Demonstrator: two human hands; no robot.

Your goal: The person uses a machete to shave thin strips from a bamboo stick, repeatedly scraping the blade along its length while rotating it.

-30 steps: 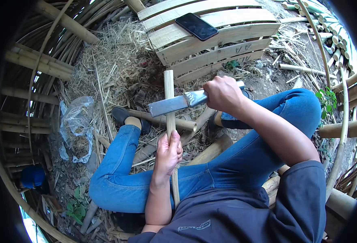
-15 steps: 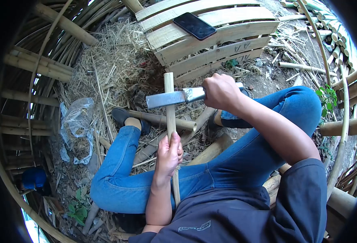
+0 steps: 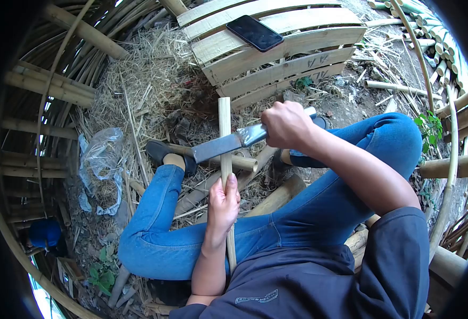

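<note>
My left hand (image 3: 224,204) is wrapped round a pale wooden stick (image 3: 224,119), thumb laid along it. The stick stands lengthwise before me, its lower end against my shirt near the waist. In my right hand (image 3: 288,125) is the handle of a knife (image 3: 217,148) with a broad, straight, blunt-ended blade. Silvery wrapping shows where blade meets handle. The blade crosses over the stick above my left hand, its free end slanting down to the left.
A slatted wooden crate (image 3: 276,26) with a phone (image 3: 254,33) on top stands ahead. Bamboo poles (image 3: 213,155) lie by my feet among straw. A clear plastic bag (image 3: 102,154) is on the left. Cut bamboo (image 3: 444,48) is piled at far right. A person in blue (image 3: 45,233) is at lower left.
The knife has slid down along the stick toward my left hand, and its blade has tilted, free end lower. My left hand keeps its hold, with the stick shifted slightly right.
</note>
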